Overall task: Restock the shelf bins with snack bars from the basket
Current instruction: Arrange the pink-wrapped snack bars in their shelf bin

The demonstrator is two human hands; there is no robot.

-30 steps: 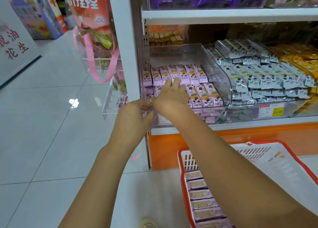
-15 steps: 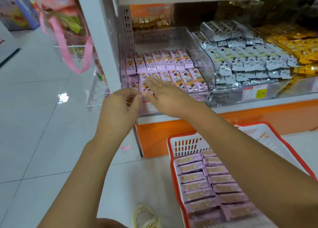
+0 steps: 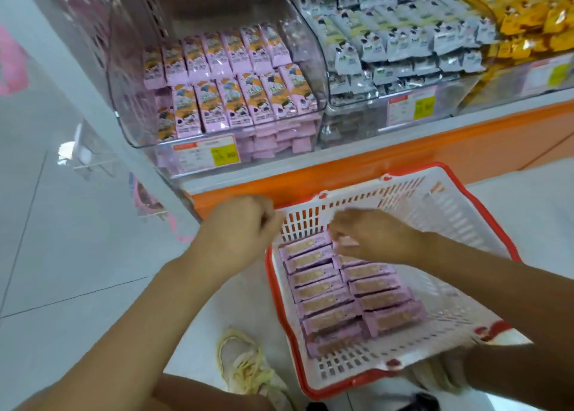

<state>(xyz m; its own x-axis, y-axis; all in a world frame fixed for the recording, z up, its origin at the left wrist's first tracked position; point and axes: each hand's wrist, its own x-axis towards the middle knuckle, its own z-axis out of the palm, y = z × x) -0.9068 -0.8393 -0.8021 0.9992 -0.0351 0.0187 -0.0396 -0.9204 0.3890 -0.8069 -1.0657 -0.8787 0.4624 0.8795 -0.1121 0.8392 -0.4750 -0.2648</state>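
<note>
A white basket with a red rim sits on the floor below the shelf. Two columns of pink snack bars lie in its left half. My right hand is over the far end of the right column, and its curled fingers pinch a pink bar; blur hides the exact grip. My left hand hovers at the basket's far left corner with loosely curled fingers and nothing in it. The clear shelf bin above holds two rows of pink bars.
A neighbouring bin holds grey-white packets, and yellow packets lie further right. An orange shelf base runs behind the basket. My shoe is on the white tiled floor left of the basket. A white shelf post stands at the left.
Both hands have left the pink-bar bin and dropped to the basket. The view has tilted down, so the whole basket shows. The right hand now pinches a bar in the basket.
</note>
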